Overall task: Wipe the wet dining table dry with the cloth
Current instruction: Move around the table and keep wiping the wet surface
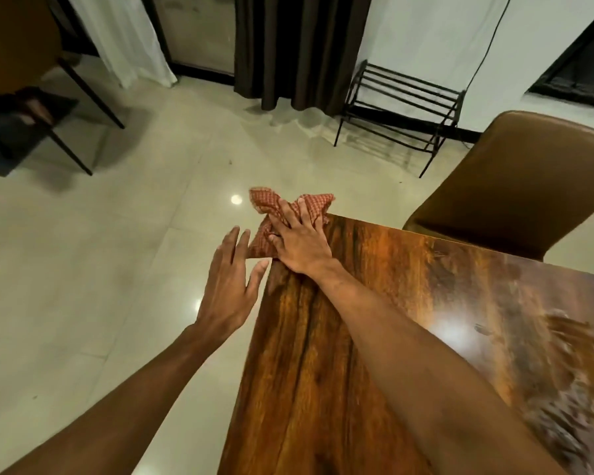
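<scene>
A red checked cloth [275, 204] lies bunched on the far left corner of the glossy wooden dining table [323, 354], part of it hanging past the edge. My right hand [300, 240] presses flat on the cloth with fingers spread. My left hand [228, 286] hovers open beside the table's left edge, its fingertips close to the cloth, holding nothing. Wet streaks [546, 354] show on the table's right part.
A brown leather chair [515, 186] stands at the table's far right side. A black metal rack [405, 114] is by the white wall, next to dark curtains [299, 46]. Another dark chair [31, 97] stands far left on the tiled floor [117, 252].
</scene>
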{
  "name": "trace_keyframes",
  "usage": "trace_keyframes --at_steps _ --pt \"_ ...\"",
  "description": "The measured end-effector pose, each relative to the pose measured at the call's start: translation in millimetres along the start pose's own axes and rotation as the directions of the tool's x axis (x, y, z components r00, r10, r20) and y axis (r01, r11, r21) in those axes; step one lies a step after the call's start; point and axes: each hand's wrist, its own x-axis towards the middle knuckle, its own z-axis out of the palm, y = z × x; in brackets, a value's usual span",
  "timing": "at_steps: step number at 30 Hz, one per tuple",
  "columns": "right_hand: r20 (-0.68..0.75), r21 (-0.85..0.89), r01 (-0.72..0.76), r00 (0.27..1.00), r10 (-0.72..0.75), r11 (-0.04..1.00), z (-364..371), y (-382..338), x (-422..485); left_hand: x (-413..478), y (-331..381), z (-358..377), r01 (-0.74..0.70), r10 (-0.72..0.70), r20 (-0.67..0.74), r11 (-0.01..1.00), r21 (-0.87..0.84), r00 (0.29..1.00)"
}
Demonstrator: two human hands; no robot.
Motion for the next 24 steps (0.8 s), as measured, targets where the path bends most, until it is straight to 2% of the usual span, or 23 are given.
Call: trace_keyframes --at_steps 3,8,10,13,14,16,18,19,21,24 --pt "0.001 -0.051 -0.021 1.000 0.021 0.998 9 -12 -20 -13 -12 -13 0.030 -0.030 0.006 0.999 -0.024 1.000" --pt "-0.060 -0.085 0.018 0.998 -0.023 0.996 56 -54 -120 -31 -11 -25 0.050 -0.050 -0.001 0.997 -0.067 0.999" --pt "-0.043 -0.084 0.065 0.997 -0.069 0.994 74 -67 -155 -39 -3 -24 0.056 -0.056 0.008 0.996 -0.075 0.998" --pt "-0.037 -0.122 0.124 0.991 -0.129 0.985 76 -43 -187 -54 14 -18 0.037 -0.035 0.037 0.997 -0.066 0.999" --pt "-0.049 -0.117 0.073 0.996 -0.079 0.990 71 -22 -195 -61 21 -15 0.026 -0.023 0.052 0.998 -0.058 0.998" --pt "-0.054 -0.066 -0.127 0.991 0.124 0.990 59 22 -212 -76 37 -6 0.008 -0.004 0.080 0.999 -0.052 0.997" --pt "-0.054 0.016 -0.308 0.950 0.308 0.951 54 44 -231 -91 52 6 0.004 0.002 0.104 0.998 -0.056 0.995" --pt "-0.056 0.052 -0.339 0.938 0.342 0.939 57 46 -247 -102 63 14 -0.001 0.007 0.119 0.999 -0.051 0.993" --pt "-0.082 0.078 -0.261 0.960 0.267 0.962 73 30 -280 -123 80 34 -0.022 0.022 0.146 1.000 -0.002 0.989" --pt "-0.085 0.033 -0.036 0.996 0.039 0.999 106 20 -340 -151 102 62 -0.093 0.066 0.187 0.986 0.142 0.980"
